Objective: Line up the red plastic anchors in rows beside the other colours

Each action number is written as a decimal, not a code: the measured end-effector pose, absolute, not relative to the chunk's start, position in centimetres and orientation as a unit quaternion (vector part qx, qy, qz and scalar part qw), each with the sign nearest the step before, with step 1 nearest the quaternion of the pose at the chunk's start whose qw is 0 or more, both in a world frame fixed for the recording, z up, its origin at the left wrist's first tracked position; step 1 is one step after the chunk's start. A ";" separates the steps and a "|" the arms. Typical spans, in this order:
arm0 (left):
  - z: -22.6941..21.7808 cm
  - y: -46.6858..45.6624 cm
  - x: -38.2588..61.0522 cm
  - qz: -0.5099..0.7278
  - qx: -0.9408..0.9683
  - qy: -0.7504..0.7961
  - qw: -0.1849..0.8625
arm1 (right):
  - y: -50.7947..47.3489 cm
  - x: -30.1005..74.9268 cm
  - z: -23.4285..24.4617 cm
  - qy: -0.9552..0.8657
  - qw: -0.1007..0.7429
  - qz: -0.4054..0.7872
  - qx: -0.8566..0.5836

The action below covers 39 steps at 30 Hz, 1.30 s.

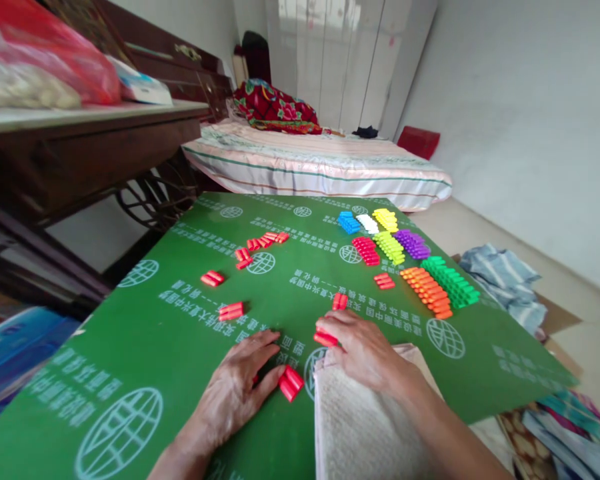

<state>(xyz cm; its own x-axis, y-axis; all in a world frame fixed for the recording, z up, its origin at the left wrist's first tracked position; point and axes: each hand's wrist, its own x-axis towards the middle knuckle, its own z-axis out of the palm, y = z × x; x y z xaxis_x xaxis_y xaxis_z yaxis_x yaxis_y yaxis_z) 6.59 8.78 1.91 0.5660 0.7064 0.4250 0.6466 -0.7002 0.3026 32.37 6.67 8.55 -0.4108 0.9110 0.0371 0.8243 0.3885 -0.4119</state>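
Observation:
My left hand (237, 380) rests on a green board (180, 367), thumb and fingers apart. Its thumb tip lies against a pair of short red plastic tubes (291, 383), and a bit of red shows under the palm. My right hand (363, 350) has its fingers closed on a red tube piece (326, 338). Just beyond those fingers lies another red cluster (339, 302). Farther left sit more small red groups, among them a cluster (231, 311) and a pair (213, 278). A beige cloth (370, 420) lies beneath my right wrist.
At the right stand rows of orange (427, 292), green (450, 281), purple (413, 244), yellow-green, red, yellow, white and blue (349, 223) tubes. Beyond the board is a bed (320, 163). A dark wooden table (80, 147) flanks the left; clothes (503, 280) lie at the right.

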 end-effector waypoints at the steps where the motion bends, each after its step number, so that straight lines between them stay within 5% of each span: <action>1: 1.9 8.9 6.6 0.266 0.883 0.383 0.051 | 6.8 33.7 8.4 -0.808 0.141 0.166 -0.547; 11: 2.3 9.1 6.7 0.279 0.882 0.380 0.029 | 8.0 44.8 5.0 -0.692 0.096 0.109 -0.707; 19: 2.1 9.3 6.5 0.278 0.884 0.376 0.018 | 8.0 44.9 3.4 -0.633 0.126 0.062 -0.762; 28: 1.8 9.3 6.5 0.283 0.886 0.368 -0.002 | 8.5 42.9 3.9 -0.568 0.069 0.007 -0.820; 39: 2.0 9.4 6.4 0.277 0.888 0.367 -0.007 | 9.6 43.7 3.3 -0.529 0.160 0.069 -0.830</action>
